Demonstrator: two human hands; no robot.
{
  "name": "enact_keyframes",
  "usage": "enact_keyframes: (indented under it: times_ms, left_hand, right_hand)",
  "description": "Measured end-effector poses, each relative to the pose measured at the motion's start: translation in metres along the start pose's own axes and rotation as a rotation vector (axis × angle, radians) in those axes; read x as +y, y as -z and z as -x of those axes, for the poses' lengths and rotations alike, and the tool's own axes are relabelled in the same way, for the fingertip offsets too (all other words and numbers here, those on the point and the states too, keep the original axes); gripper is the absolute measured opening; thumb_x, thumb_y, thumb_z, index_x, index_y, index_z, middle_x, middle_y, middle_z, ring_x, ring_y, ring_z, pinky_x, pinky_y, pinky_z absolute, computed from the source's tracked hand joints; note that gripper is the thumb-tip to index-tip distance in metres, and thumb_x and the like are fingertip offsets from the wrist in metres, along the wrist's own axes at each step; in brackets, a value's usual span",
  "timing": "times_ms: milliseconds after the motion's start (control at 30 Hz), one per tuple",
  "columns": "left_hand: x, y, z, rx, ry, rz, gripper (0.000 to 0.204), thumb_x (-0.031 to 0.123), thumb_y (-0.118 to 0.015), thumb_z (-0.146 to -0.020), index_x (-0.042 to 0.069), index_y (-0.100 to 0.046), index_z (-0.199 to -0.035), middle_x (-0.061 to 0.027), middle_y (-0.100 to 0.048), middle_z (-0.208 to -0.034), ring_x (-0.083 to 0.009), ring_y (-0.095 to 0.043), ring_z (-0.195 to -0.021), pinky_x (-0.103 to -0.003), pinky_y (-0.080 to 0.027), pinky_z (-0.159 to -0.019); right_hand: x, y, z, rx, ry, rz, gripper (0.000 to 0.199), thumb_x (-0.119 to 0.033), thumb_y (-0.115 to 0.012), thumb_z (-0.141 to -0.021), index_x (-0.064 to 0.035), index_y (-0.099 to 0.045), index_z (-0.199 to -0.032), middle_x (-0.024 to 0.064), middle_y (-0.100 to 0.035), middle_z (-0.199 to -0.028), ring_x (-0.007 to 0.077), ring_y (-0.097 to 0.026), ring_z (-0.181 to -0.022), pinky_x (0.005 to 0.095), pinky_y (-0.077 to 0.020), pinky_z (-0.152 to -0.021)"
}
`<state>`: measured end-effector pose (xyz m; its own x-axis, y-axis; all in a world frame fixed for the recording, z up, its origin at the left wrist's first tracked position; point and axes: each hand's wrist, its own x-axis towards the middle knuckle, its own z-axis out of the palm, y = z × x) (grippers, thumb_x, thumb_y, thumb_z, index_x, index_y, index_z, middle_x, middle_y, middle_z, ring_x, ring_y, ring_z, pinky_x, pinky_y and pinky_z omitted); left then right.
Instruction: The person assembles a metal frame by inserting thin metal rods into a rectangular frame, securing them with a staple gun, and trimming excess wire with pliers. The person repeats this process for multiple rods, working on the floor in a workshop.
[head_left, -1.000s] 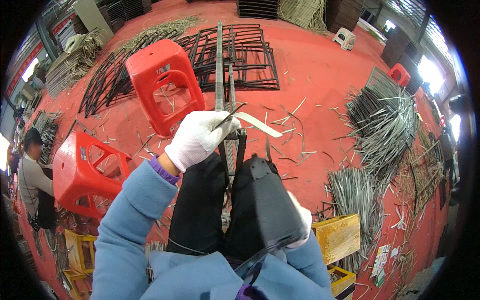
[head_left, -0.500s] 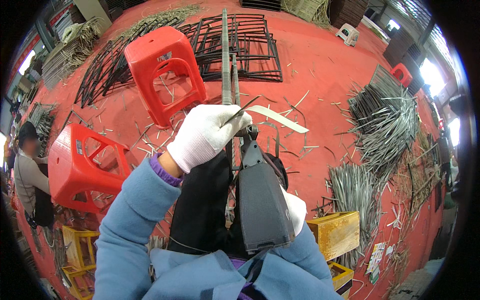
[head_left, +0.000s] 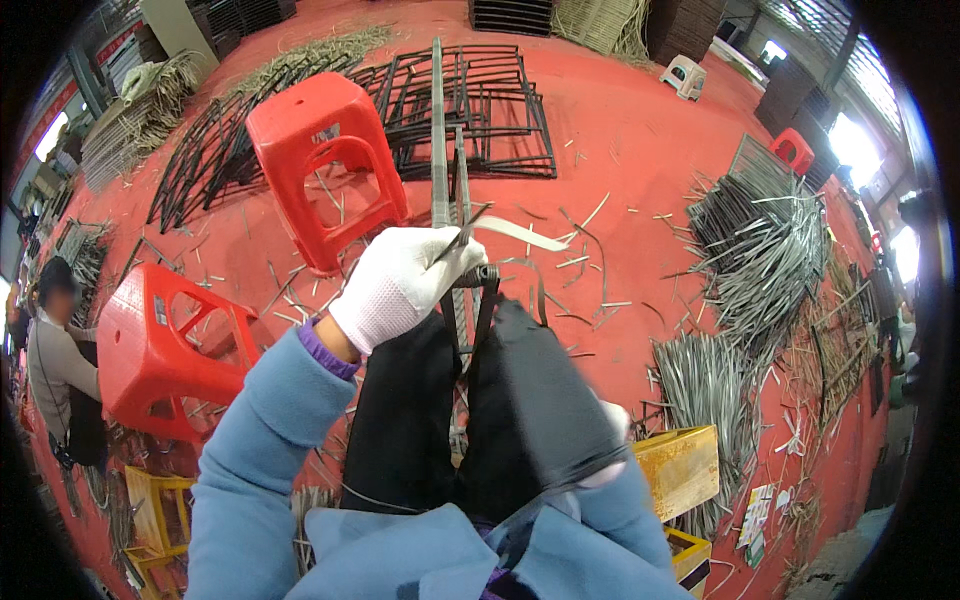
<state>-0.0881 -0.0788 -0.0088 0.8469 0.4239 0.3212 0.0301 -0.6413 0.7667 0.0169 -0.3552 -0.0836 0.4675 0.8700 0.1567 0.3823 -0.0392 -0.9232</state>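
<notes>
While my left hand (head_left: 400,285) in its white glove closes around the thin dark strip (head_left: 462,222) and the grey metal frame bars (head_left: 438,150) standing between my knees, the pale strip end (head_left: 525,235) pokes free to the right. My right hand (head_left: 612,445) sits low behind my right knee; I cannot tell if it grips anything. Loosely pinched, the springy strip could whip out or slide off the bars, I judge. Red stools (head_left: 325,150) stand on the floor (head_left: 640,130) ahead-left.

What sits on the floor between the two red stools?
Between the upright red stool and the tipped stool, the head view shows only red floor strewn with thin strip scraps.
</notes>
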Motion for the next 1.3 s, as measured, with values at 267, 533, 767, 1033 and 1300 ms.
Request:
enact_keyframes:
  times_ms: [267, 533, 767, 1033, 1300]
  left_hand:
    - [0.004, 0.004, 0.019, 0.009, -0.126, -0.316, 0.026, 0.012, -0.078, -0.087, 0.001, -0.07, -0.109, -0.0124, -0.072, -0.091, -0.0162, -0.071, -0.086, -0.031, -0.055, -0.076]
    - [0.005, -0.004, 0.005, -0.116, -0.053, -0.328, 0.035, 0.001, -0.079, -0.078, 0.001, -0.067, -0.111, -0.0147, -0.068, -0.089, -0.0229, -0.068, -0.079, -0.031, -0.053, -0.075]
    - [0.024, -0.014, 0.018, -0.3, -0.054, -0.561, 0.035, -0.004, -0.078, -0.075, 0.002, -0.063, -0.106, -0.0109, -0.062, -0.081, -0.0214, -0.058, -0.067, -0.03, -0.048, -0.065]
    - [0.017, -0.005, 0.015, -0.247, -0.066, -0.539, 0.021, -0.004, -0.074, -0.081, 0.001, -0.061, -0.097, -0.0064, -0.053, -0.079, -0.0135, -0.051, -0.071, -0.026, -0.042, -0.065]
    - [0.051, -0.022, -0.015, -0.418, -0.084, -0.643, 0.026, -0.006, -0.07, -0.071, 0.005, -0.069, -0.094, -0.0121, -0.064, -0.076, -0.0302, -0.066, -0.066, -0.034, -0.05, -0.062]
  right_hand:
    - [0.084, 0.165, 0.108, 0.352, -0.903, 0.149, 0.016, -0.016, -0.066, -0.083, -0.005, -0.067, -0.094, 0.0096, -0.067, -0.073, 0.021, -0.062, -0.059, 0.0337, -0.0481, -0.056]
    - [0.233, 0.174, 0.252, 0.787, -1.203, 1.155, 0.07, -0.036, -0.071, -0.089, -0.017, -0.044, -0.15, 0.0188, -0.069, -0.106, 0.0385, -0.066, -0.1, 0.0486, -0.0518, -0.09]
    - [0.257, 0.034, 0.221, 0.416, -0.391, 0.569, 0.02, -0.014, -0.06, -0.092, -0.0101, -0.071, -0.109, 0.0158, -0.07, -0.098, 0.0344, -0.067, -0.094, 0.0426, -0.054, -0.083]
    - [0.378, -0.087, 0.242, -0.065, -1.36, 0.299, 0.03, -0.033, -0.067, -0.089, -0.0107, -0.07, -0.109, 0.0182, -0.072, -0.11, 0.0373, -0.067, -0.107, 0.0475, -0.0533, -0.093]
    - [0.428, -0.105, 0.237, -0.209, -1.349, 0.512, 0.034, -0.024, -0.067, -0.084, -0.0101, -0.068, -0.115, 0.021, -0.071, -0.11, 0.0382, -0.068, -0.108, 0.0486, -0.0531, -0.096]
